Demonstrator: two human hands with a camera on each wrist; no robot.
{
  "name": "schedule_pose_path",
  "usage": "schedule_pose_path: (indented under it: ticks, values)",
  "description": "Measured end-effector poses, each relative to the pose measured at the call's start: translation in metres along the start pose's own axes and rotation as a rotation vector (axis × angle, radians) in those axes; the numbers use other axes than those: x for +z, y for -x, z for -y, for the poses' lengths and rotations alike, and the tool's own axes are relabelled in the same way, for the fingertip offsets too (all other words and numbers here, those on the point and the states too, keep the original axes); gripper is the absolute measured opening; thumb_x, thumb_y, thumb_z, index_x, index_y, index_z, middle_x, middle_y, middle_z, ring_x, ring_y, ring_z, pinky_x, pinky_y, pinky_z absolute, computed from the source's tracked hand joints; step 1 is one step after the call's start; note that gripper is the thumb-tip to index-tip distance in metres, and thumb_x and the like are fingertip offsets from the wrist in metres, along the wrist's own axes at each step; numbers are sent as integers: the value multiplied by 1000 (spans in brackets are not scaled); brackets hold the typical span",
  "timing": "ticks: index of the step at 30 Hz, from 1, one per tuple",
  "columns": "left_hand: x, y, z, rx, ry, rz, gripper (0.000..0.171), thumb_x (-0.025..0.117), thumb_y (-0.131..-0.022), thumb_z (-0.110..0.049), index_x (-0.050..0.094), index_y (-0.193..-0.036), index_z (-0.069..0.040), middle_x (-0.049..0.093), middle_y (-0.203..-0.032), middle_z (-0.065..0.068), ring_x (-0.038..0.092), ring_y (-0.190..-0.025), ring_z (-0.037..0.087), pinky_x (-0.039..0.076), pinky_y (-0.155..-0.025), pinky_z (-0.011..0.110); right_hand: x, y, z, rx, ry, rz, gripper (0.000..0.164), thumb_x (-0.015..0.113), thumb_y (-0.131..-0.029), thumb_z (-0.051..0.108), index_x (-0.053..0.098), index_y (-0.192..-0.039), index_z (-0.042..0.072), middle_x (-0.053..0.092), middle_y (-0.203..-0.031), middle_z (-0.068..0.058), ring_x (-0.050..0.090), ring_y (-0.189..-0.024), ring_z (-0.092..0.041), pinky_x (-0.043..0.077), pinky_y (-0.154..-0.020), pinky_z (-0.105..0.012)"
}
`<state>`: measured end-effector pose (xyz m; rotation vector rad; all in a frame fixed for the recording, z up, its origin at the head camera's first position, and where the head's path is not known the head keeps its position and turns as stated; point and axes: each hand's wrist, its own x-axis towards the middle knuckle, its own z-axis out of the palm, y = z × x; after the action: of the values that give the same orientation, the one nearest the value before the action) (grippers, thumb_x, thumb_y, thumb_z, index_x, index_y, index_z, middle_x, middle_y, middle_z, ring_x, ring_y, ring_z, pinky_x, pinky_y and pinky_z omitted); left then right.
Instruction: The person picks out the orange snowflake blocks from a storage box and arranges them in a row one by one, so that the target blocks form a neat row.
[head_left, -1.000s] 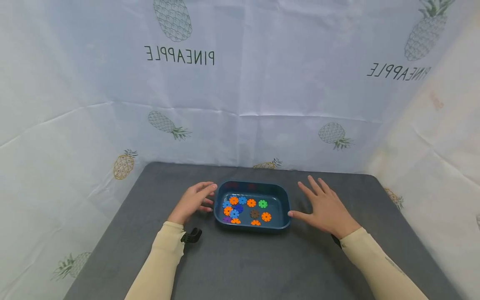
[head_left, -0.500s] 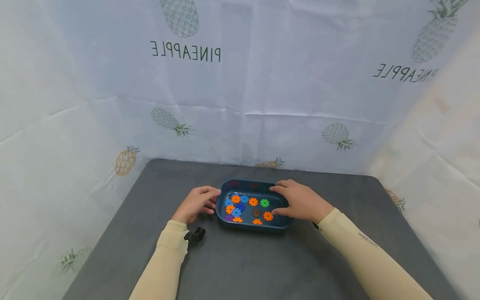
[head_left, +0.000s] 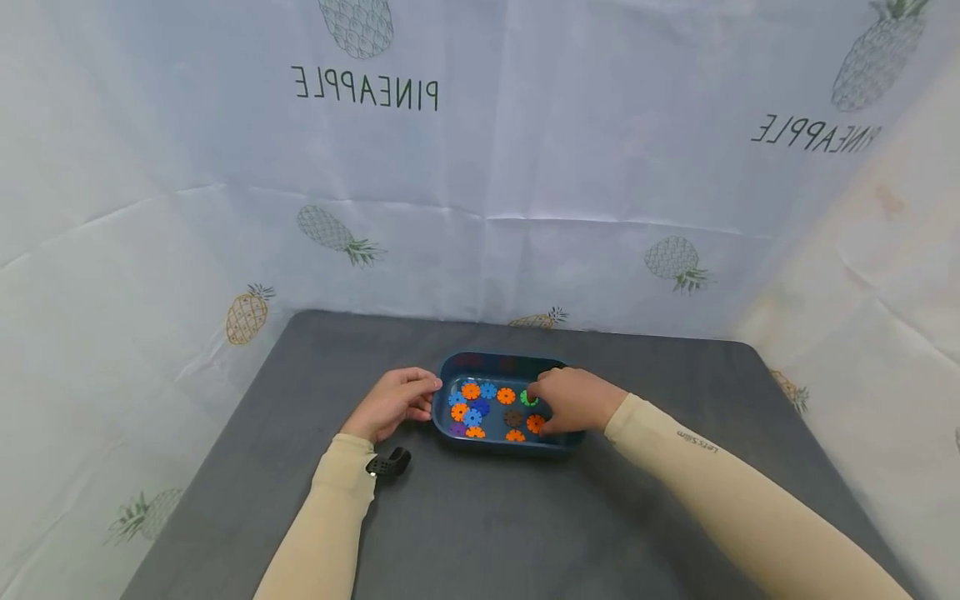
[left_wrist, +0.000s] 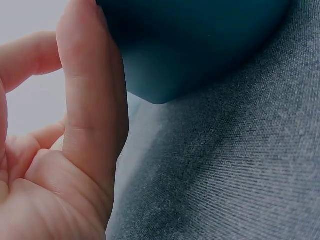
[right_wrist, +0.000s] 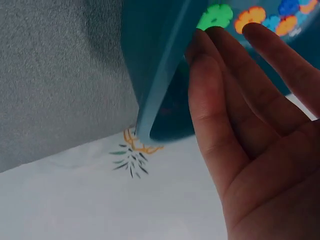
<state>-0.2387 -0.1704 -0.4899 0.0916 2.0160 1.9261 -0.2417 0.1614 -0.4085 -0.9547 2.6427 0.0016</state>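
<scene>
A dark teal rectangular tray (head_left: 491,446) holds several notched plastic snowflake discs in orange, blue, green, brown and purple. At its left end is my left hand (head_left: 396,402), fingertips right at the rim; the left wrist view has a straight digit (left_wrist: 92,85) against the tray's outer wall (left_wrist: 175,55). My right hand (head_left: 581,400) reaches over the right end into the tray. Its fingers overlap the green disc (head_left: 525,398), and the thumb is beside an orange disc (head_left: 534,423). In the right wrist view, the extended fingers (right_wrist: 210,95) hold nothing visible.
The tray stands on a dark grey cloth-covered table (head_left: 480,525). A pale pineapple-print curtain (head_left: 480,167) hangs behind and along both sides. A black strap (head_left: 388,462) is at my left wrist.
My right hand has moved left from beside the tray into it, down toward the green and orange discs, its spread fingers drawing closer together. My left hand has stayed at the left rim.
</scene>
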Motion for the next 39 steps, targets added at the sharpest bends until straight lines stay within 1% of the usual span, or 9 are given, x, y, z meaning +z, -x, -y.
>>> schedule_pose_path:
  ticks: [3,6,11,16,22,28,33,39]
  values:
    - [-1,-1,-2,2,5,-3,43,73,-104,-29,66,-127,7,63,-88,6,64,-75,18,63,-70,26,1,-6,2,-2,16,14,44,90,-89,35,77,-126,14,77,-128,-6,74,-109,-24,62,-97,-43]
    - [-2,-2,-1,-5,14,-3,40,73,-104,-28,67,-125,5,63,-89,7,64,-74,18,63,-70,26,5,-11,4,-2,15,25,40,90,-90,33,78,-124,15,78,-123,-4,73,-103,-21,63,-93,-41]
    - [-1,-3,3,2,15,7,38,73,-105,-28,67,-124,4,63,-89,5,64,-74,17,63,-71,27,11,-17,9,2,18,34,31,92,-87,28,79,-113,16,78,-104,1,69,-83,-14,62,-82,-36]
    - [0,-2,5,0,16,3,40,73,-105,-28,66,-125,5,63,-88,5,63,-71,16,63,-70,27,13,-24,16,23,43,35,25,94,-85,24,80,-104,16,76,-92,3,65,-75,-13,62,-80,-35]
    - [1,-2,3,-2,18,12,42,73,-105,-28,65,-127,7,63,-89,5,63,-71,15,63,-70,26,10,-25,19,46,48,52,22,94,-85,21,81,-102,16,77,-90,3,67,-75,-13,64,-81,-35]
    - [-1,-3,2,-6,29,12,44,73,-105,-28,64,-128,8,63,-89,5,63,-71,15,63,-70,25,4,-28,21,42,74,68,22,94,-85,20,81,-102,15,77,-90,1,69,-76,-14,64,-82,-35]
    - [-2,-3,1,-8,38,15,41,73,-105,-27,64,-127,7,63,-89,4,63,-71,15,63,-69,25,2,-30,24,37,87,72,23,93,-86,18,81,-104,12,78,-91,-2,68,-75,-15,64,-83,-37]
    - [-2,-4,3,2,40,19,39,73,-105,-27,64,-125,6,62,-88,4,62,-72,15,63,-69,24,4,-33,26,29,103,70,17,91,-88,11,81,-102,12,78,-92,-3,65,-71,-15,64,-80,-37]
